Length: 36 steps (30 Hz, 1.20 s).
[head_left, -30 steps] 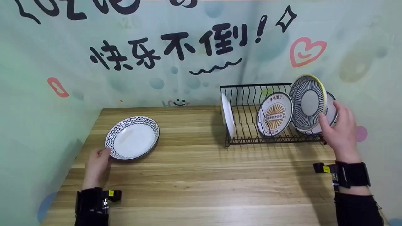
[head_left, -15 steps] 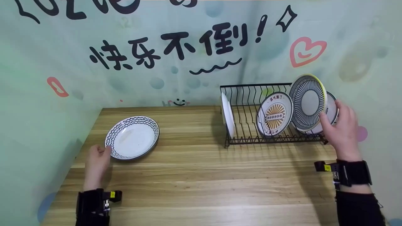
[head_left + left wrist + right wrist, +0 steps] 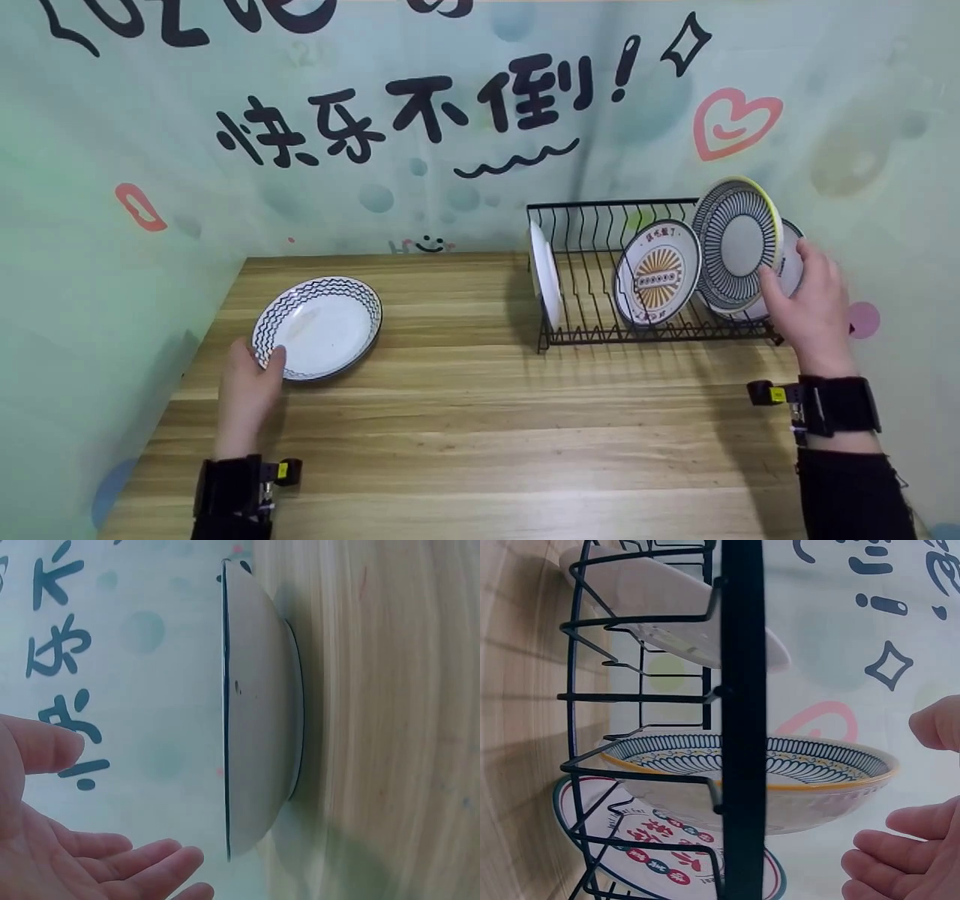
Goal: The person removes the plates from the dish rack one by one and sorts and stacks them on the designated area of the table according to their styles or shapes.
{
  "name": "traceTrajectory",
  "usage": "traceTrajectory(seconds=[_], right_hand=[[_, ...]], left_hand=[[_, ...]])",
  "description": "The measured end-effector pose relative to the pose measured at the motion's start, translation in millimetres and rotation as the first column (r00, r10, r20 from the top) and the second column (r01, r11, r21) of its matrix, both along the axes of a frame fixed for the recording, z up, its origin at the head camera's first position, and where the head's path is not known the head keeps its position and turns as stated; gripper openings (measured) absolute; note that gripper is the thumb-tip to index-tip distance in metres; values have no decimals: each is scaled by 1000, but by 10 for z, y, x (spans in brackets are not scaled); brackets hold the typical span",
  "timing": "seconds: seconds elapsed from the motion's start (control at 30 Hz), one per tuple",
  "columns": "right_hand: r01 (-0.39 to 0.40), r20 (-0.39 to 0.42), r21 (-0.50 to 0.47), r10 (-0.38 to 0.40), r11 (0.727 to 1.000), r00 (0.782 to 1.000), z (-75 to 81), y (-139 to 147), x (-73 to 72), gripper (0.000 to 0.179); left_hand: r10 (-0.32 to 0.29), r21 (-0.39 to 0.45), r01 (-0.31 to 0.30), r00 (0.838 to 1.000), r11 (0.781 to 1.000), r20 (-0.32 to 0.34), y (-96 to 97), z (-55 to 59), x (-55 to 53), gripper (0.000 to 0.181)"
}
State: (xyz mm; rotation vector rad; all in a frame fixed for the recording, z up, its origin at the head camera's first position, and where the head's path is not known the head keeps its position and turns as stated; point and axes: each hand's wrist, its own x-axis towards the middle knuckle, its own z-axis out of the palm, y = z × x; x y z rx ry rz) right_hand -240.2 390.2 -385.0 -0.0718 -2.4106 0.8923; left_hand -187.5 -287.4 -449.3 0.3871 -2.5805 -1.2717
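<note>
On the table's left lies a white bowl (image 3: 322, 330) with black wavy lines inside its rim; the left wrist view shows its plain outer side (image 3: 259, 712). My left hand (image 3: 253, 386) is at its near-left rim, thumb spread from relaxed fingers, as the left wrist view shows. A yellow-rimmed bowl (image 3: 739, 244) with dark radial lines stands tilted in a black wire dish rack (image 3: 585, 337). At that bowl's right side is my right hand (image 3: 814, 315), thumb and fingers parted, fingertips close to the rim in the right wrist view.
Behind the yellow-rimmed bowl, partly hidden, leans a plate with red print (image 3: 660, 847). A plate with an orange sunburst (image 3: 658, 274) stands left of it. A white plate (image 3: 545, 274) is at the rack's left end. A printed backdrop (image 3: 465, 180) borders the wooden table (image 3: 480, 435).
My left hand has shifted right and slightly forward along the bowl's rim, its thumb spreading apart from the fingers. The right hand stays beside the yellow-rimmed bowl with only a slight shift.
</note>
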Motion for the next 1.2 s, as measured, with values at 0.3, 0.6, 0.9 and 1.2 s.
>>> traceTrajectory(seconds=[0.3,0.6,0.9,1.2], right_hand=[[4,1,8,-4,1000,1000,-56,27,-60,61],[1,49,-1,-1,1000,999,-105,44,-98,58],[8,72,0,-8,1000,997,-131,30,-145,45],[-2,75,-12,3,1000,997,-145,40,-188,42]], left_hand=[[-24,-59,20,997,998,-70,132,15,3,65],[-47,-130,48,999,990,12,233,56,19,76],[-65,-160,76,995,984,72,321,70,9,83],[-86,-197,89,996,976,20,354,46,10,80]])
